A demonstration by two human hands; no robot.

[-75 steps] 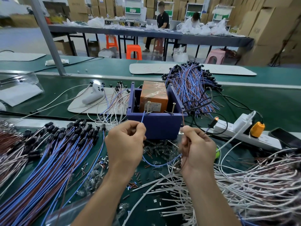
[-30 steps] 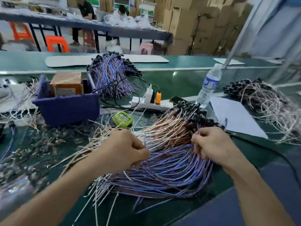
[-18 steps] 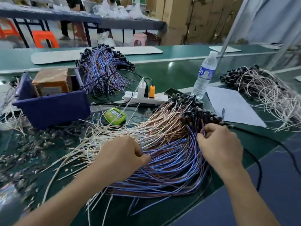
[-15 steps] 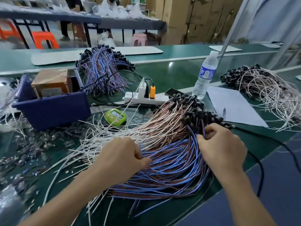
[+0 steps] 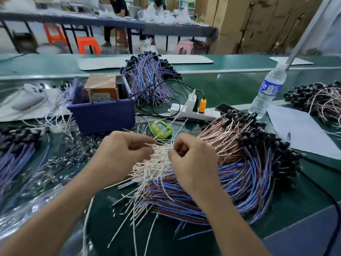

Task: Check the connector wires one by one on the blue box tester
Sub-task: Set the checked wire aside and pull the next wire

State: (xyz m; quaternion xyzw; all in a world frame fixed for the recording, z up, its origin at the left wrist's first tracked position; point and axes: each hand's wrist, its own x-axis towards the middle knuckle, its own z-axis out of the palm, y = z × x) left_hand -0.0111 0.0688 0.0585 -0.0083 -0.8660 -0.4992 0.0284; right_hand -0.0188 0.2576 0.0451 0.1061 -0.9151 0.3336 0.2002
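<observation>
- White-tipped connector wires (image 5: 239, 163) piled front-right of blue box tester (image 5: 103, 115).
- My left hand (image 5: 125, 154) pinches the white ends (image 5: 158, 163), same as before.
- My right hand (image 5: 193, 163) left the black plugs (image 5: 273, 145), now curled at those ends; grip unclear.

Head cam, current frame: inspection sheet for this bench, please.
Surface: green bench, mostly covered.
Job's things: blue box at back left, brown block inside; wire pile under the hands; another bundle behind the box.
Clutter: green timer, water bottle, paper sheet, small loose parts at left.
Hands: left hand and right hand both curled in the pile's white ends; hold unclear.
Cables: power strip with plugs; black cable along the right edge.
Surroundings: far table with two seated people, cardboard boxes, orange stools.
</observation>
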